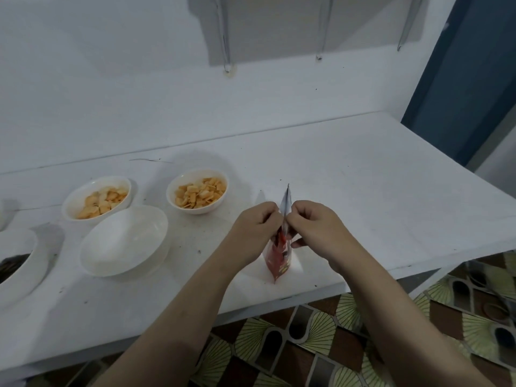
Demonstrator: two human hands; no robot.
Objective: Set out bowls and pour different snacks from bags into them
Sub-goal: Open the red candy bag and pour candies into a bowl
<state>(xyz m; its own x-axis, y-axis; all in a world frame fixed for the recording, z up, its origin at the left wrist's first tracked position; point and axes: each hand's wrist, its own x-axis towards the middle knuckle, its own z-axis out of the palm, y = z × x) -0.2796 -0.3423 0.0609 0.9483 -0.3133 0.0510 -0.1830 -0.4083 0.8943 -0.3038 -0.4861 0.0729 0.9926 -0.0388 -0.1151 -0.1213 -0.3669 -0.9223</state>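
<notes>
Two hands, left hand, right hand, fingers pinching one snack bag; four bowls.

Dim, flat indoor light with a bluish cast. Soft shadows fall left of the bowls and under the shelf on the wall. No glare. Slight overall softness, hands mildly blurred. Wide-angle bending at edges, table rim curved.
</notes>
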